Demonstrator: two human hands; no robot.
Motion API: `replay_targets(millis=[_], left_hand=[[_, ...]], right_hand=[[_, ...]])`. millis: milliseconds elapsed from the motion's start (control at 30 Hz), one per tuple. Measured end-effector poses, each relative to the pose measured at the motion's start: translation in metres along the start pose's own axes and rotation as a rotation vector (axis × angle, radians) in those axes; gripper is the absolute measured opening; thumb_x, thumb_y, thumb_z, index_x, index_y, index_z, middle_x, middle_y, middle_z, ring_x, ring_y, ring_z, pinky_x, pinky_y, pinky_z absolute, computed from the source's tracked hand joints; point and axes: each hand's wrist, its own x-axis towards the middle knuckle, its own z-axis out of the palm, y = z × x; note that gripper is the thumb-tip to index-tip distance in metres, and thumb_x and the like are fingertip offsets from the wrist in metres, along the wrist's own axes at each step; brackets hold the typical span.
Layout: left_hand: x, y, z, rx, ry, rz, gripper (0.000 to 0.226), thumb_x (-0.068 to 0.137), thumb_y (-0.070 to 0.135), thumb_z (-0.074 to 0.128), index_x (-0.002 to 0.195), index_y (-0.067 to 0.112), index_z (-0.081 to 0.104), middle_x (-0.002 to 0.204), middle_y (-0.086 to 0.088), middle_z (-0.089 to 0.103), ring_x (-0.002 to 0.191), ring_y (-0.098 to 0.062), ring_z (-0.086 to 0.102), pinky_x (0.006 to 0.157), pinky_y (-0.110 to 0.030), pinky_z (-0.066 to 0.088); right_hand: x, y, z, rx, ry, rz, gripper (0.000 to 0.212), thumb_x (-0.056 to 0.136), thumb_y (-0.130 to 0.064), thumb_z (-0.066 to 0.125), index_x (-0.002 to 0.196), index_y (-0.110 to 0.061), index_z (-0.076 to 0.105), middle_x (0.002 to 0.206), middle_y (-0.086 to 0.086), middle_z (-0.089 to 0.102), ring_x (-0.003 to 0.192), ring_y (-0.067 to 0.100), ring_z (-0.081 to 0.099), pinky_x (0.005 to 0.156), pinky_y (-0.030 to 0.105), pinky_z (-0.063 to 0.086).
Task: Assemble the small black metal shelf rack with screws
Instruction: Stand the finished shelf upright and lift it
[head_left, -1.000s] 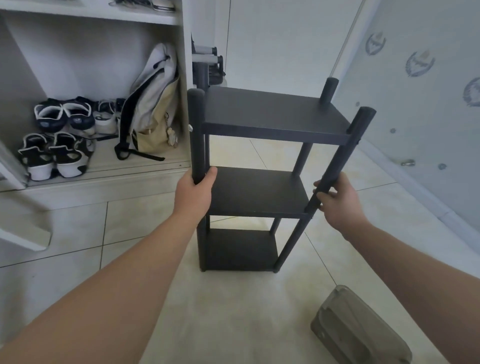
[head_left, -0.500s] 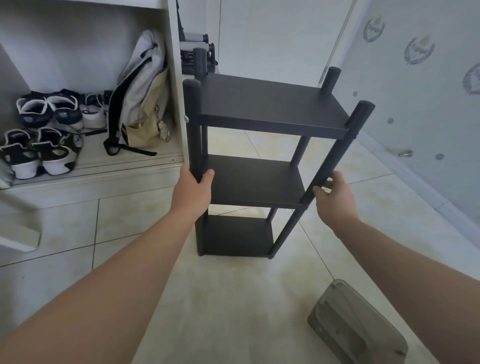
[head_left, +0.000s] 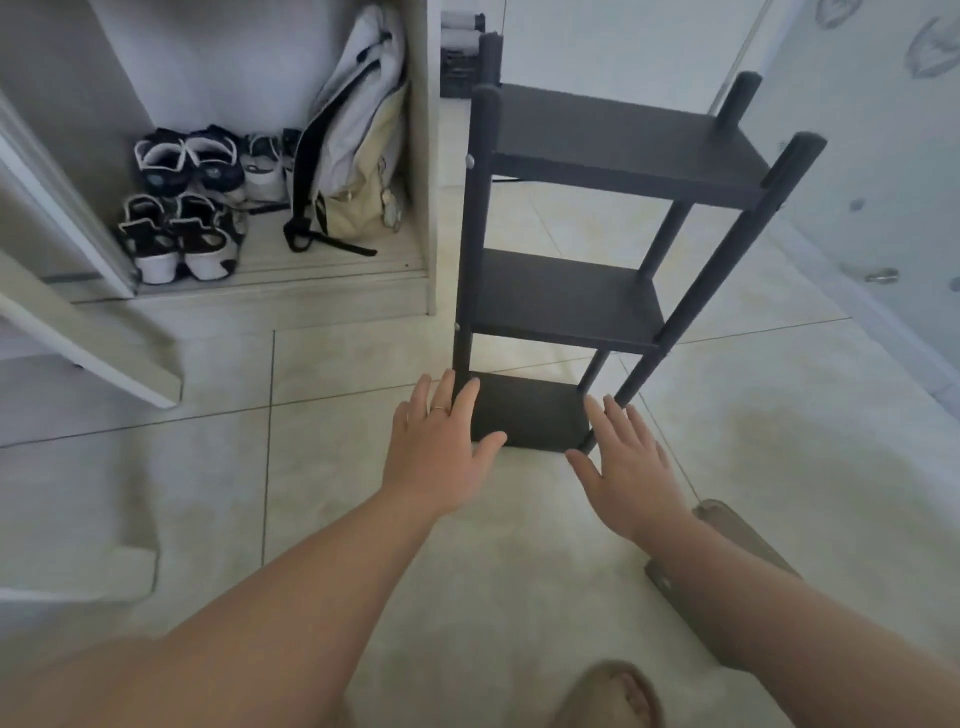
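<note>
The shelf rack (head_left: 602, 249) stands upright on the tiled floor (head_left: 363, 519) straight ahead of you, its long axis vertical, with 3 shelves stacked between 4 round posts. It sits just right of the open cupboard (head_left: 421, 156) that holds the shoes (head_left: 176, 234) and a backpack (head_left: 353, 140).

Your left hand (head_left: 441, 452) is spread flat, fingers splayed, gripping nothing. Its fingertips overlap the foot of the near left post (head_left: 470, 249) in this view, though you cannot tell whether they touch it. Your right hand (head_left: 631, 462) is just as open and empty, its fingertips close to the foot of the near right post (head_left: 717, 275).

Both hands sit low, level with the bottom shelf (head_left: 524, 415), one on each side of it. The rack lies forward and above them, so any next grip means reaching up and away from you. The left hand looks slightly nearer its post than the right.

The rack appears fully put together. Pale screw heads show on the left post at the top and middle shelves. A grey box (head_left: 727, 561) lies on the floor under your right forearm.
</note>
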Motion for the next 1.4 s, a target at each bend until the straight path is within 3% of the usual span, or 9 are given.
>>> replay_targets(millis=[167,267,400,600,800,1000,1233,1400], left_hand=[[-0.010,-0.042,0.049,0.046,-0.084,-0.101,0.073,0.098,0.065,0.027,0.158,0.035,-0.002,0.168,0.003,-0.012,0.153,-0.027,-0.015,0.121,-0.057,0.002],[-0.010,-0.064,0.070,0.022,-0.177,-0.196,0.075,0.098,0.066,0.027,0.158,0.035,-0.006,0.167,0.003,-0.015,0.153,-0.028,-0.016,0.121,-0.057,0.001],[-0.010,-0.066,0.066,0.035,-0.369,-0.248,0.079,0.097,0.069,0.026,0.157,0.034,-0.011,0.167,0.000,-0.018,0.152,-0.029,-0.019,0.121,-0.057,-0.004],[-0.032,-0.014,-0.035,-0.016,-0.444,-0.267,0.079,0.096,0.069,0.024,0.158,0.032,-0.009,0.168,-0.001,-0.014,0.153,-0.029,-0.015,0.121,-0.054,-0.005],[-0.061,0.041,-0.184,-0.006,-0.459,-0.311,0.078,0.097,0.068,0.025,0.158,0.033,-0.008,0.168,0.000,-0.013,0.153,-0.029,-0.014,0.121,-0.053,-0.004],[-0.062,0.094,-0.299,0.041,-0.415,-0.315,0.076,0.098,0.068,0.026,0.158,0.033,-0.005,0.168,-0.001,-0.011,0.154,-0.030,-0.012,0.121,-0.054,-0.001],[-0.042,0.132,-0.358,0.073,-0.326,-0.347,0.075,0.099,0.065,0.027,0.159,0.032,-0.002,0.169,-0.001,-0.008,0.154,-0.030,-0.011,0.122,-0.054,0.001],[-0.010,0.149,-0.375,0.031,-0.318,-0.358,0.074,0.100,0.062,0.030,0.160,0.030,0.000,0.169,-0.001,-0.008,0.154,-0.030,-0.008,0.123,-0.054,0.003]], right_hand=[[0.009,0.000,0.067,-0.136,-0.121,0.013,0.072,0.099,-0.067,0.013,0.156,-0.037,-0.019,0.168,-0.005,-0.019,0.155,0.027,-0.018,0.123,0.054,0.000],[0.018,-0.009,0.093,-0.150,-0.228,0.003,0.071,0.100,-0.065,0.013,0.157,-0.036,-0.019,0.168,-0.005,-0.022,0.153,0.026,-0.024,0.121,0.054,-0.009],[0.014,-0.021,0.089,-0.215,-0.394,0.009,0.071,0.102,-0.063,0.015,0.158,-0.033,-0.018,0.167,-0.004,-0.022,0.153,0.028,-0.024,0.121,0.057,-0.009],[-0.018,-0.059,-0.020,-0.225,-0.533,-0.007,0.071,0.103,-0.061,0.015,0.159,-0.031,-0.017,0.168,-0.002,-0.022,0.154,0.030,-0.021,0.122,0.060,-0.002],[-0.050,-0.103,-0.181,-0.194,-0.543,-0.046,0.072,0.104,-0.058,0.020,0.160,-0.029,-0.014,0.169,-0.001,-0.019,0.154,0.030,-0.019,0.124,0.061,0.001],[-0.071,-0.120,-0.302,-0.208,-0.517,-0.062,0.071,0.102,-0.062,0.012,0.157,-0.032,-0.020,0.168,-0.002,-0.022,0.154,0.031,-0.020,0.124,0.060,0.000],[-0.050,-0.105,-0.371,-0.203,-0.418,-0.122,0.071,0.102,-0.062,0.015,0.158,-0.030,-0.015,0.169,0.000,-0.016,0.155,0.033,-0.014,0.122,0.059,0.001],[-0.025,-0.086,-0.391,-0.202,-0.412,-0.038,0.070,0.104,-0.059,0.021,0.161,-0.029,-0.007,0.170,-0.001,-0.012,0.156,0.031,-0.010,0.122,0.059,0.004]])
